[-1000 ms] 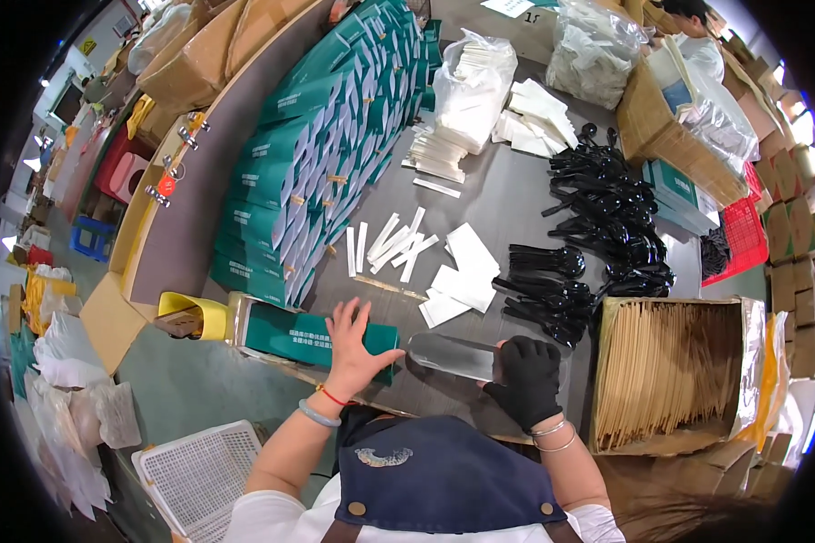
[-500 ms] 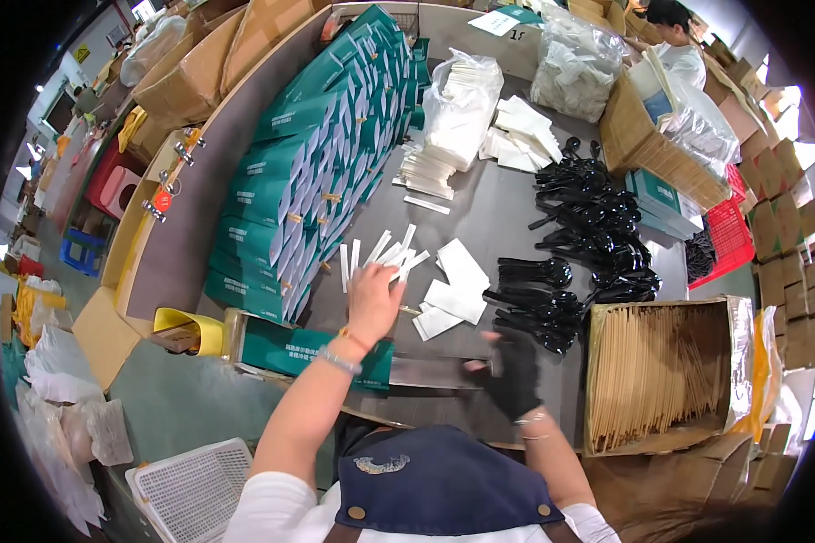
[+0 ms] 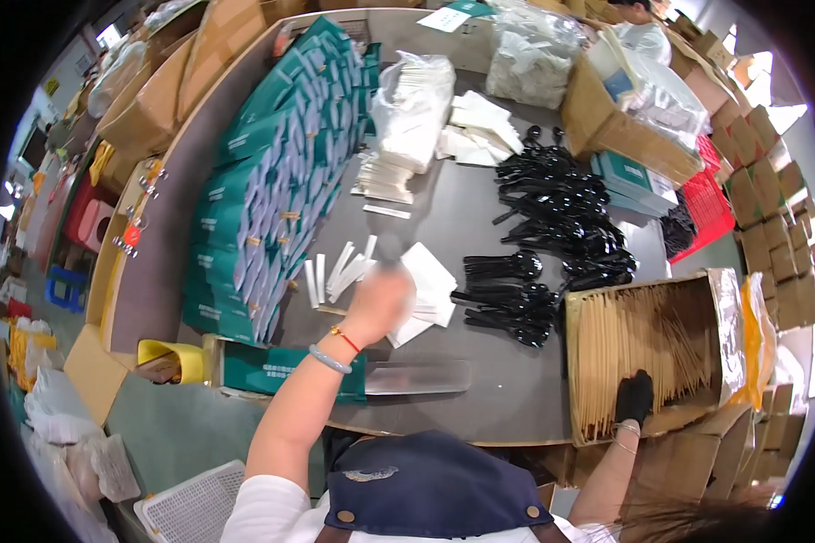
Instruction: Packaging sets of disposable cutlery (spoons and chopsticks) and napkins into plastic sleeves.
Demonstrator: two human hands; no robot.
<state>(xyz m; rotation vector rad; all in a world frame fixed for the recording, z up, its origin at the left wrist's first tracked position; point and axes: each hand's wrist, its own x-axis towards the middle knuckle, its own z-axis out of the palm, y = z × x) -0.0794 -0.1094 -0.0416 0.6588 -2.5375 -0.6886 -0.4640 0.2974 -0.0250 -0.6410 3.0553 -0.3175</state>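
Grip: left hand [image 3: 380, 306], black-gloved right hand [image 3: 636, 396], cannot tell.
Thin tan wooden sticks [image 3: 607, 353]: may snag from crowding inside brown cardboard box [image 3: 693, 412].

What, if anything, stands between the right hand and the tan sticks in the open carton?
Nothing visible: the gloved right hand is at the near side of the open carton, over the tan sticks.

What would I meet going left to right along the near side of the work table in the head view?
Yellow container → green package → clear plastic piece → box of tan sticks, with the gloved right hand at its near side.
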